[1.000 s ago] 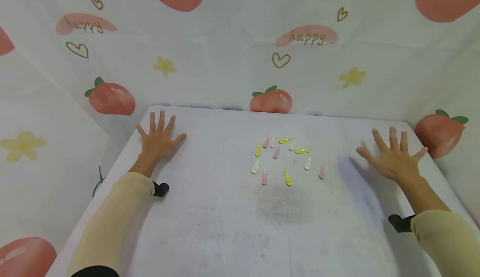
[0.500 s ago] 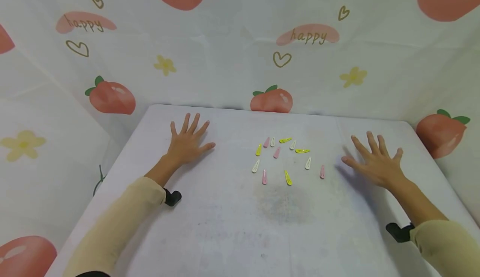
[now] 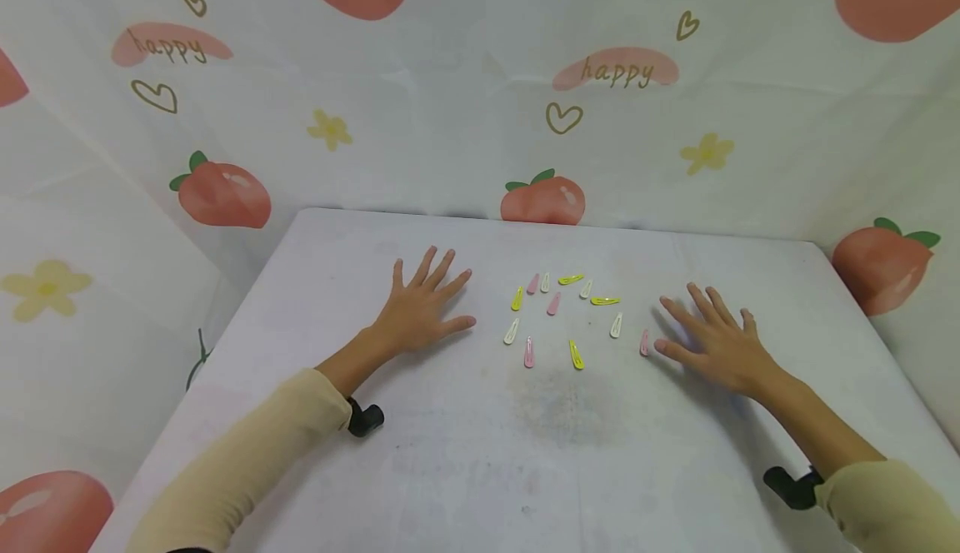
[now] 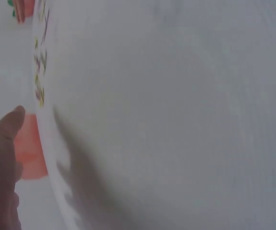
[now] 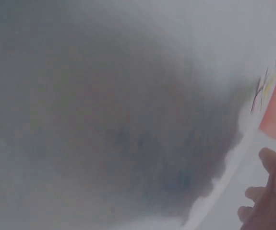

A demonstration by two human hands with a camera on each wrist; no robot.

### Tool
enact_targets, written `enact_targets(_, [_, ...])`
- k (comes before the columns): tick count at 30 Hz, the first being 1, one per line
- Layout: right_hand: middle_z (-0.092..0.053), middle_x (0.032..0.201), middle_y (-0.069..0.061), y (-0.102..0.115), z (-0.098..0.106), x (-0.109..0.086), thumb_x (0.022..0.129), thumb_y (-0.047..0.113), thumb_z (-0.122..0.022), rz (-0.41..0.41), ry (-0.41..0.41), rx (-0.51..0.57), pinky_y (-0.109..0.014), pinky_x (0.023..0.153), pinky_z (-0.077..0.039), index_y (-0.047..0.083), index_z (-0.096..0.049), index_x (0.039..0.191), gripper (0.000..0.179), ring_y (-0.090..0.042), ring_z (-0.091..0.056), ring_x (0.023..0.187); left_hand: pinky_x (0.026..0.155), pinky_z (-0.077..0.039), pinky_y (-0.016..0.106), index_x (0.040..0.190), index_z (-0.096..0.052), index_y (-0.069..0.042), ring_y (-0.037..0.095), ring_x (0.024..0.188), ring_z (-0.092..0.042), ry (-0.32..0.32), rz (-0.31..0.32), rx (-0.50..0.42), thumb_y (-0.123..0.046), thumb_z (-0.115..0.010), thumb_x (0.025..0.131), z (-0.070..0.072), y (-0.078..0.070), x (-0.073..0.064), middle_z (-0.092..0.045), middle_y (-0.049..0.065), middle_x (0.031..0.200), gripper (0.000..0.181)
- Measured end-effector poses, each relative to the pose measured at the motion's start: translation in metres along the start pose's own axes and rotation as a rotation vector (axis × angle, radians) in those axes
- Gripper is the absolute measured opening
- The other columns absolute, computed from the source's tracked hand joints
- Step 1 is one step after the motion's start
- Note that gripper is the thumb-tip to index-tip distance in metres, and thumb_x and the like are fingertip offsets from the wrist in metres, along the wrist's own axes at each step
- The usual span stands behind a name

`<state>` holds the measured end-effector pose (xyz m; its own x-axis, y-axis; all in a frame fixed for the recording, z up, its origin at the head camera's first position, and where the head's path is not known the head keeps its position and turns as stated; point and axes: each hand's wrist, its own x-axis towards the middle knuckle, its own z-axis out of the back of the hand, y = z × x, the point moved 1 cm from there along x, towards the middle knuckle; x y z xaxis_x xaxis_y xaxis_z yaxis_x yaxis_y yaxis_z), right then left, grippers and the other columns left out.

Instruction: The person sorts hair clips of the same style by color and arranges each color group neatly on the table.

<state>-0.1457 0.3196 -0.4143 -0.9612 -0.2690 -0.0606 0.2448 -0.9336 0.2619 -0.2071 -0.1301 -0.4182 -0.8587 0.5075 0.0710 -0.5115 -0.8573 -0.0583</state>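
Observation:
Several small snap hair clips in pink, white and yellow lie scattered on the white table, among them a pink clip [image 3: 644,343], a white clip [image 3: 616,326] and a yellow clip [image 3: 576,355]. Left of the group is my left hand [image 3: 420,311], fingers spread and holding nothing; a white clip [image 3: 512,331] is among those nearest its thumb. To the right, my right hand [image 3: 716,343] has its fingers extended, its thumb close beside the pink clip. Both wrist views show mostly tabletop, with part of the left hand [image 4: 1,167] and right hand [image 5: 274,187] at the edges.
The white table [image 3: 450,470] has a greyish stain in front of the clips. Behind it hangs a white backdrop [image 3: 450,103] printed with peaches, flowers and hearts. Black wrist mounts [image 3: 365,420] sit by the sleeves.
My left hand has moved right, toward the clips, and my right hand has moved left and slightly nearer to me. The clips have stayed where they were.

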Motion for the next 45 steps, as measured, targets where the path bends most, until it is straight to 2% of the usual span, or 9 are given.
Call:
enact_targets(4, [-0.02,0.158,-0.03,0.006,-0.005,-0.001,0.095,0.054,-0.058,0.03,0.009,0.034,-0.079,0.102,-0.009,0.012,-0.042,0.151,0.072,-0.05,-0.006,0.147,0.11,-0.007,0.073,0.155,-0.038,-0.025,0.032,0.153,0.002,0.017,-0.051,-0.024,-0.068,-0.05,0.092,-0.002,-0.017,-0.001,-0.014,0.008,0.166,0.076])
enact_targets(8, [-0.032,0.152,-0.033,0.009,-0.008,0.001,0.092,0.048,-0.065,0.062,-0.01,0.098,-0.08,0.099,-0.017,0.007,-0.054,0.142,0.066,-0.052,-0.014,0.145,0.11,-0.009,0.072,0.151,-0.045,-0.023,0.03,0.153,0.001,0.02,-0.097,-0.12,-0.066,-0.056,0.091,-0.004,-0.032,-0.002,-0.018,0.009,0.165,0.075])
enact_targets(14, [-0.042,0.145,-0.032,0.014,-0.011,0.003,0.089,0.04,-0.072,0.057,-0.028,0.205,-0.081,0.097,-0.019,0.0,-0.062,0.133,0.06,-0.053,-0.02,0.143,0.112,-0.012,0.07,0.144,-0.055,-0.021,0.029,0.153,-0.004,0.026,-0.132,-0.271,-0.062,-0.063,0.088,-0.009,-0.05,0.0,-0.027,0.009,0.162,0.07])
enact_targets(18, [-0.045,0.142,-0.031,0.017,-0.014,0.004,0.088,0.036,-0.074,0.041,-0.038,0.228,-0.078,0.1,-0.021,-0.002,-0.063,0.13,0.058,-0.054,-0.023,0.141,0.112,-0.018,0.066,0.137,-0.062,-0.018,0.029,0.152,-0.01,0.016,-0.146,-0.328,-0.058,-0.068,0.086,-0.011,-0.058,0.001,-0.037,0.011,0.158,0.065])
enact_targets(26, [-0.051,0.135,-0.031,0.017,-0.019,0.005,0.084,0.028,-0.079,0.059,-0.094,0.224,-0.075,0.1,-0.027,-0.002,-0.067,0.124,0.051,-0.055,-0.03,0.136,0.11,-0.025,0.065,0.13,-0.069,-0.017,0.031,0.15,-0.018,0.014,-0.175,-0.361,-0.057,-0.075,0.081,-0.017,-0.07,0.005,-0.047,0.011,0.15,0.063])
enact_targets(33, [-0.053,0.133,-0.032,0.02,-0.018,0.007,0.083,0.027,-0.081,0.053,-0.106,0.215,-0.069,0.099,-0.035,-0.002,-0.068,0.123,0.051,-0.053,-0.046,0.124,0.111,-0.024,0.063,0.131,-0.068,-0.018,0.029,0.151,-0.016,0.044,-0.18,-0.332,-0.06,-0.073,0.082,-0.021,-0.078,0.009,-0.046,0.01,0.15,0.064])
enact_targets(45, [-0.053,0.133,-0.031,0.02,-0.019,0.009,0.082,0.028,-0.082,0.031,-0.102,0.201,-0.069,0.098,-0.036,-0.001,-0.069,0.122,0.052,-0.052,-0.047,0.124,0.112,-0.022,0.064,0.123,-0.073,-0.021,0.03,0.151,-0.016,0.051,-0.186,-0.342,-0.053,-0.076,0.082,-0.023,-0.083,0.015,-0.047,0.011,0.149,0.052])
